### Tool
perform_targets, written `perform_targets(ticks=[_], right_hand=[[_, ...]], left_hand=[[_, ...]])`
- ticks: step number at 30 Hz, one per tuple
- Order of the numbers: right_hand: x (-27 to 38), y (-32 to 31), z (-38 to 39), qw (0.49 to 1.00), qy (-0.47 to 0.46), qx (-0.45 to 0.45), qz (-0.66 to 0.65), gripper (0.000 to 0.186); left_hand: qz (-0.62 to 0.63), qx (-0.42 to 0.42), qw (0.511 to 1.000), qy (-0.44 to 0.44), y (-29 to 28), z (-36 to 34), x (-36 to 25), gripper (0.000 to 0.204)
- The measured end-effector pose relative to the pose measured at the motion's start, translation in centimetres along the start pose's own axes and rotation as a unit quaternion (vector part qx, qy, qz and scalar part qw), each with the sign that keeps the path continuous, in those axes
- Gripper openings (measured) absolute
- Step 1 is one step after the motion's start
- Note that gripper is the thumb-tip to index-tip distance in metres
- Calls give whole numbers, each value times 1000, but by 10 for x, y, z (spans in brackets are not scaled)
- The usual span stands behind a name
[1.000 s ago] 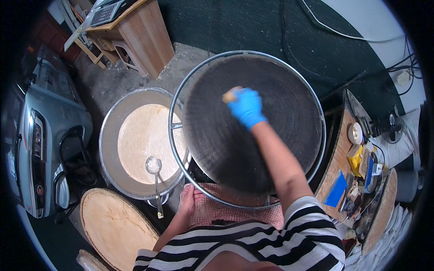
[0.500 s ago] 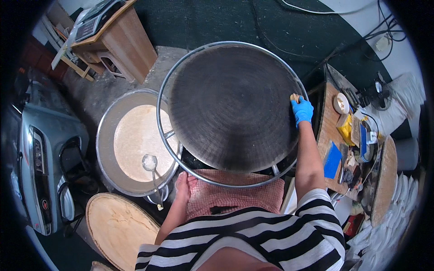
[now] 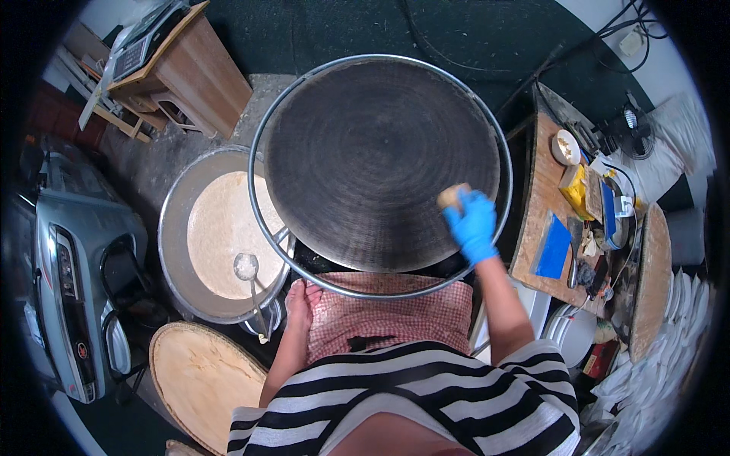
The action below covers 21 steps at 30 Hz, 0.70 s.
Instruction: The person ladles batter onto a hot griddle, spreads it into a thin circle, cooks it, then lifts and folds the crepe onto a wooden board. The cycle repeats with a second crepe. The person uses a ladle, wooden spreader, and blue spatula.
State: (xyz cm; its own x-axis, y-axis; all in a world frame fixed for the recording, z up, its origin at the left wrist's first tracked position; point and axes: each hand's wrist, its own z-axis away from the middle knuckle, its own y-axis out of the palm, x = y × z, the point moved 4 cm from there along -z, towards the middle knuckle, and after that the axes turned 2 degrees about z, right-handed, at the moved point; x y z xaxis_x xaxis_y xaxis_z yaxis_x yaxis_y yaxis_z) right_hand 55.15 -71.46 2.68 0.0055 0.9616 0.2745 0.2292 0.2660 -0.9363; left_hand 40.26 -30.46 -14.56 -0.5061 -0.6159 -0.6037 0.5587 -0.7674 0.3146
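My right hand (image 3: 471,224), in a blue glove, is closed on a tan pad (image 3: 452,196), pressed to the lower right of a large round dark griddle (image 3: 365,152) inside a metal ring (image 3: 507,159). My bare left hand (image 3: 303,302) is low at the ring's lower left, beside the pink checked cloth (image 3: 380,315) at my front, fingers curled; what they hold, if anything, I cannot make out. Left of the griddle stands a big metal pot (image 3: 177,220) of pale batter, with a long-handled ladle (image 3: 245,266) in it.
A round tan board (image 3: 198,380) lies at lower left; a silver vehicle (image 3: 76,281) is far left. A wooden desk (image 3: 205,91) with a scale (image 3: 131,57) is at upper left. A cluttered side table (image 3: 532,258), cables, a fan (image 3: 635,129) and stacked white bags (image 3: 669,342) are at right.
My gloved hand swept from the griddle's centre to its right edge, then down toward the lower right with the pad. The whole view has shifted; my left hand stays by the ring.
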Motion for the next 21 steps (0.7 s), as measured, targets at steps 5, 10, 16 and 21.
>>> perform_targets(ticks=[5, 10, 16, 21], right_hand=[[-62, 21, -108, 983, 132, -43, 122, 37], [36, 68, -217, 993, 100, 5, 57, 38], [221, 114, -168, 980, -194, 50, 19, 31], [200, 125, -202, 984, -174, 47, 2, 31]], left_hand=[[-6, 3, 1000, -1, -1, -5, 2, 19], [-12, -9, 1000, 1, 2, -5, 2, 21], [-1, -16, 1000, 8, 8, -6, 0, 19], [16, -2, 1000, 9, 13, -5, 1, 19]])
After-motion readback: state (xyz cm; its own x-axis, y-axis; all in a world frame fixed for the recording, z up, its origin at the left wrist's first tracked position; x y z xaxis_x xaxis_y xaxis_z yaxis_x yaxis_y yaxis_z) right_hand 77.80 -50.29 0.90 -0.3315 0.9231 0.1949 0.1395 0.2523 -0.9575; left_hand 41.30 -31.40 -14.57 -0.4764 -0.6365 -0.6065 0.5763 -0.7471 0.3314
